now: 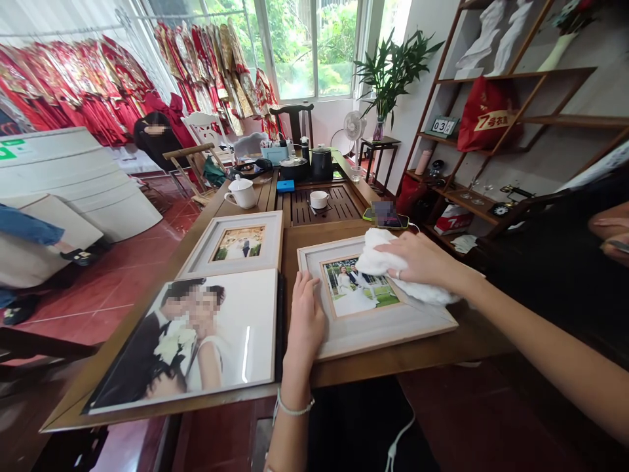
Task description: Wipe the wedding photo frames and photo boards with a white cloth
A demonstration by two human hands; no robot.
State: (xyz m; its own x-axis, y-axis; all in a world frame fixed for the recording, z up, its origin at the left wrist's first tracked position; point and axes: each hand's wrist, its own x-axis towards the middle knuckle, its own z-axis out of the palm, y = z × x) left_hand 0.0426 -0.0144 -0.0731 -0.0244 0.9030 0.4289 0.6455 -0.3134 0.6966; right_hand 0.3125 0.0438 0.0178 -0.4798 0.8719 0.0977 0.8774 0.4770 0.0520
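A light wooden picture frame with a small wedding photo lies on the table in front of me. My left hand grips its left edge, fingers bent over the rim. Bunched under my right hand is a white cloth, pressed on the frame's glass at the upper right and covering part of the photo. To the left lies a large glossy wedding portrait. Behind that portrait is a second picture frame, its lower edge overlapped by the portrait.
Beyond the frames stand a white lidded mug, a tea tray with a small cup, and a phone on a cable. Shelves rise at the right. People are partly visible at the left and right edges.
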